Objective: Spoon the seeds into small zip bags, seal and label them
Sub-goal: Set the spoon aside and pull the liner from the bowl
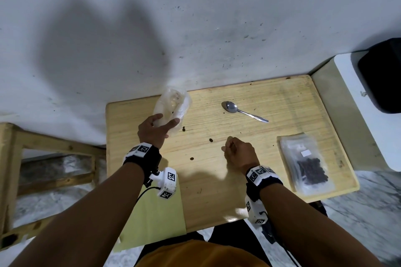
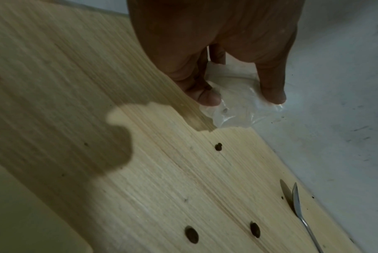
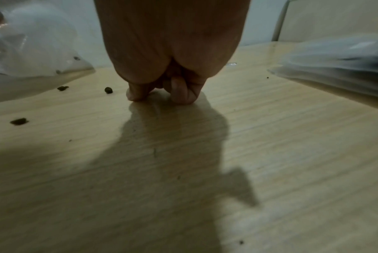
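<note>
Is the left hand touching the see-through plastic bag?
Touching. In the left wrist view, the left hand has its fingertips pressed onto the clear plastic bag, thumb and fingers on opposite sides.

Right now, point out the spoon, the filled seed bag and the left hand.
spoon (image 1: pixel 230 107): head view, on its bowl.
filled seed bag (image 1: pixel 312 170): head view, on the dark seeds inside.
left hand (image 1: pixel 153 131): head view, on its back.

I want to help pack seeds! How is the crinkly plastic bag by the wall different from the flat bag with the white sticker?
The crinkly bag is puffed up and rumpled; the stickered bag lies flat. The crinkly one looks nearly empty, while the flat one holds a dark heap of seeds. The left hand holds the crinkly bag; nothing touches the stickered one. Both are clear plastic on the wooden table.
</note>
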Demonstrator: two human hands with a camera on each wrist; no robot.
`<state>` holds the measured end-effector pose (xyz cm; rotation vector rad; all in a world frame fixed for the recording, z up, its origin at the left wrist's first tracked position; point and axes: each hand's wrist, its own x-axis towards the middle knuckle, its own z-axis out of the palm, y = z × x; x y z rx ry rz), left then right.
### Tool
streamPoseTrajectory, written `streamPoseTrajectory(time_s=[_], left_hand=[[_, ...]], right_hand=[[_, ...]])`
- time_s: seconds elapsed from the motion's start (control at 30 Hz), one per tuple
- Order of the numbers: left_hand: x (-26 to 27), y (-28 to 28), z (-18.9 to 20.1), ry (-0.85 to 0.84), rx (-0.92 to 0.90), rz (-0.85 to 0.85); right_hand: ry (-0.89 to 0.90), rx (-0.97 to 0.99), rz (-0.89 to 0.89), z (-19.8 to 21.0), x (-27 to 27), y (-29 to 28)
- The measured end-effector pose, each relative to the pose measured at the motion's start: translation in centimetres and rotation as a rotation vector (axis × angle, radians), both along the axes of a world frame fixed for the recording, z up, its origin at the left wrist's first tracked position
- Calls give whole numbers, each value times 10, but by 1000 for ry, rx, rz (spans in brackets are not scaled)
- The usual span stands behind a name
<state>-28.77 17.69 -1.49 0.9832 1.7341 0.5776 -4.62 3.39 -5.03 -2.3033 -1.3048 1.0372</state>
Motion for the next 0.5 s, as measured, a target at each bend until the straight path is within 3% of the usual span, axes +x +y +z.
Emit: streamPoseTrajectory(time_s=[0.13, 0.27, 0.37, 0.43, 0.5], left_hand=[[-3, -2, -1, -7, -3, 5], [-5, -2, 0, -6, -3, 9], [-7, -2, 0, -3, 0, 23], [-8, -2, -1, 2, -3, 30], [-10, -2, -2, 1, -7, 36]], right_hand=[[32, -8, -40, -1, 1, 2], [620, 6, -532, 10, 0, 8], [929, -15, -695, 18, 0, 16], [904, -42, -684, 18, -1, 23], [710, -54, -592, 16, -6, 32]])
